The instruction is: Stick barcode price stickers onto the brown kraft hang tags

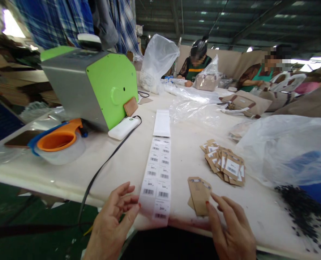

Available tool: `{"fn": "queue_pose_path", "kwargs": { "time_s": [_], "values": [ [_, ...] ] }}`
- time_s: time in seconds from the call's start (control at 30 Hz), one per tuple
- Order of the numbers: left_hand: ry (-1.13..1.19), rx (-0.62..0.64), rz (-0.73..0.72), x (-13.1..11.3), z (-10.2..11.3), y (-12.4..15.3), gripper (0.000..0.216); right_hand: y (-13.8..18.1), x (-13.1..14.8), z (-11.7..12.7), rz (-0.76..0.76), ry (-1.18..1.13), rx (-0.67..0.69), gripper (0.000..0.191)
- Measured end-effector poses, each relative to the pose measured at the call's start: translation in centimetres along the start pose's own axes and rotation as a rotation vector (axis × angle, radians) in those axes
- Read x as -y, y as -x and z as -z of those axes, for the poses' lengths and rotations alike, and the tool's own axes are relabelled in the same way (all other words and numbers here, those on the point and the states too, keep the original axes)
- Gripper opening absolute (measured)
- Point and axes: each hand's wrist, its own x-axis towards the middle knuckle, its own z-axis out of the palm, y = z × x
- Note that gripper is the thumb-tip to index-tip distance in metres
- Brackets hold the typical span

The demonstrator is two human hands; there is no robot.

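A strip of white barcode price stickers runs down the table toward me, its far end folded into a stack. My left hand is beside the strip's near left edge, fingers loosely curled and apart, with nothing visible in it. At the strip's near left end, one sticker place looks blank. My right hand has its thumb and forefinger at the right edge of a brown kraft paper tag, which lies over other tags. Beyond it is a heap of kraft tags bearing white barcode stickers.
At left stand a green and grey machine, an orange tape dispenser and a white power bank with a black cable. Clear plastic and a pile of black strings lie at right. Two people work across the table among bags.
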Motion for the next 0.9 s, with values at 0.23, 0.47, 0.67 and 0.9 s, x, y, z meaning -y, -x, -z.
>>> {"fn": "queue_pose_path", "kwargs": {
  "time_s": [0.23,0.47,0.67,0.9],
  "values": [
    [0.442,0.152,0.346,1.0,-0.3,3.3,0.039,1.2,3.9,-0.9,0.3,-0.2,0.091,0.025],
    [0.773,0.471,0.73,-2.5,-2.9,2.3,0.053,0.8,4.6,-1.3,0.437,-0.246,0.154,0.028],
    [0.803,0.631,0.777,-2.9,-2.4,1.8,0.05,-0.1,5.7,-1.0,0.41,-0.4,0.205,0.027],
    [0.583,0.761,0.702,-2.4,-2.8,2.2,0.028,0.0,5.2,-0.6,0.409,-0.378,0.278,0.032]
  ]
}}
